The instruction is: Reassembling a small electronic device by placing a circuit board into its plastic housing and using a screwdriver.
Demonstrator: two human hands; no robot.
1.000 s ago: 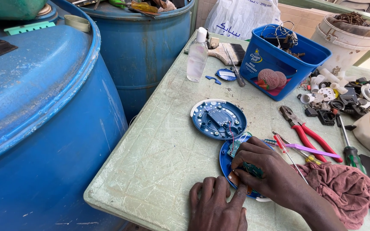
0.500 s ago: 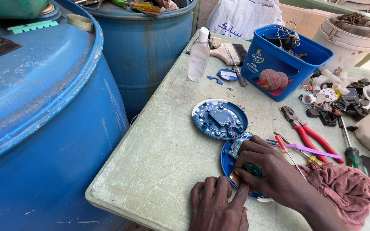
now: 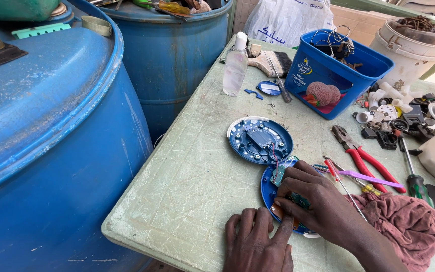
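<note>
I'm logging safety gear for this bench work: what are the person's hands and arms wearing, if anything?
Nothing that shows. The left hand and right hand are bare: no gloves, rings or bandages in view. The right wrist and the visible part of the forearm are bare too, with no watch, bracelet or sleeve. Only the left hand itself is in frame, so its wrist cannot be checked.

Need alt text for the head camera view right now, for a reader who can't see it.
Both hands work on an opened round blue device half at the table's near edge: right hand on its green circuit board, left hand alongside. The other blue half lies just beyond, red-handled pliers to the right.
</note>
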